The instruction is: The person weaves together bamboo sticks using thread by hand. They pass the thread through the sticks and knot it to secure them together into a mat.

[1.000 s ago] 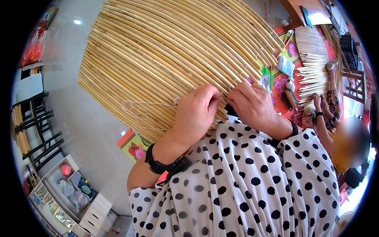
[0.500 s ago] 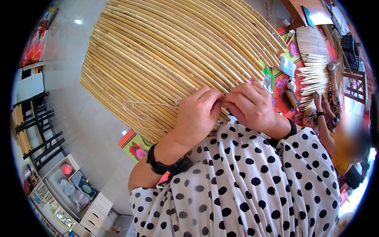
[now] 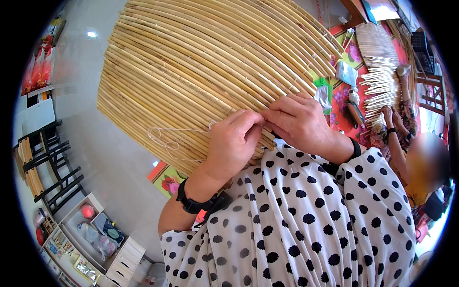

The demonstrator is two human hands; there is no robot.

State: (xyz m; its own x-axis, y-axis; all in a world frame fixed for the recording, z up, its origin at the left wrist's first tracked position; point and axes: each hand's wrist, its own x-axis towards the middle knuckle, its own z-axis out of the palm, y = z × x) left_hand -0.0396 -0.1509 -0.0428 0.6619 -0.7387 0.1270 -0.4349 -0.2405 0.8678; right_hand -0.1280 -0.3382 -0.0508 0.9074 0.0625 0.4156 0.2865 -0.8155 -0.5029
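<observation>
A large mat of yellow reed stalks [image 3: 191,62], bound in rows with pale thread, spreads out in front of me. Both my hands work at its near edge, by the stalk ends. My left hand [image 3: 234,138] is closed in a pinch, and so is my right hand [image 3: 301,119]. Their fingertips meet above the stalks, and whatever they pinch is hidden. A loose white string [image 3: 165,138] lies in loops on the mat left of my left hand and runs up to that hand.
At the right, another person [image 3: 399,124] handles a second mat of thin pale sticks [image 3: 377,52]. Between us a blue packet [image 3: 346,75] and a dark-handled tool [image 3: 355,115] lie on a red flowered cloth [image 3: 342,103]. Black-framed folding furniture [image 3: 50,162] and an open drawer [image 3: 79,222] are at left.
My hands stay pinched together and have shifted slightly left across the stalk ends. The string and mat lie almost as before; the view has tilted a little.
</observation>
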